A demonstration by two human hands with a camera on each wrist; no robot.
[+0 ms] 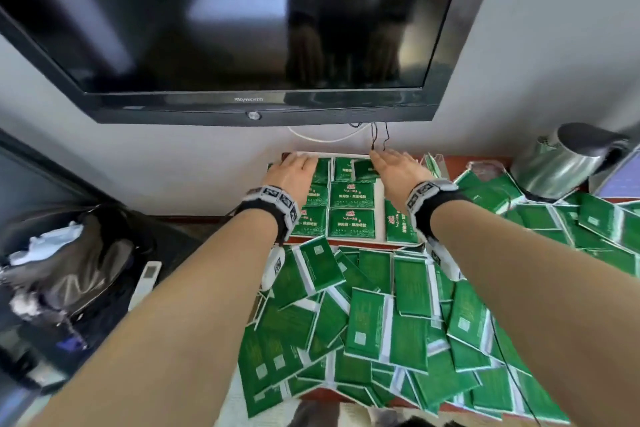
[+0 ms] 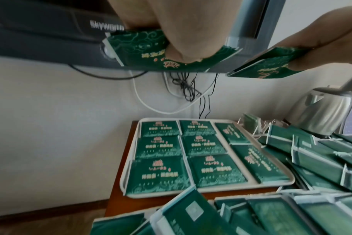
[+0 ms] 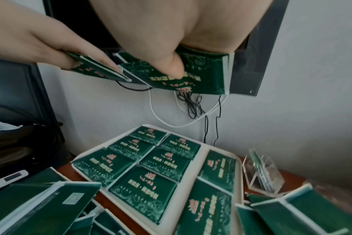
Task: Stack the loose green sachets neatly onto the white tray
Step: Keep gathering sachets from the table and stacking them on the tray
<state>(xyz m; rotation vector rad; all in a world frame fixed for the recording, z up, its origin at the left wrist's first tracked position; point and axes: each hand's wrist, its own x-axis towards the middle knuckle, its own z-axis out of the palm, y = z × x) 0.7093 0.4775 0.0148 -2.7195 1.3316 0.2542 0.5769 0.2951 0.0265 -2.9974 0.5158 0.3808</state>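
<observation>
Both hands are held above the far end of the white tray (image 2: 125,174), which sits on the reddish-brown surface (image 2: 123,205) against the wall. A green sachet (image 2: 135,43) is pinched in the left hand (image 1: 291,177), with the thumb pressed on its printed face. A second green sachet (image 3: 207,74) is pinched the same way in the right hand (image 1: 398,172). The two held sachets are seen just beside each other, clear of the tray.

On the tray, sachet stacks (image 2: 161,173) are laid printed side up in two columns of three. A third column at the tray's right side holds two stacks turned sideways (image 3: 217,168). A narrow bare strip of tray separates that column from the others.

A large heap of loose sachets (image 1: 381,322) is spread over the near and right parts of the surface, many face down and overlapping. A clear plastic holder (image 3: 263,173) stands just right of the tray. A steel kettle (image 1: 561,163) is seen further right. A Skyworth television (image 1: 242,28) is mounted on the wall above, with cables (image 2: 185,85) hanging beneath it.
</observation>
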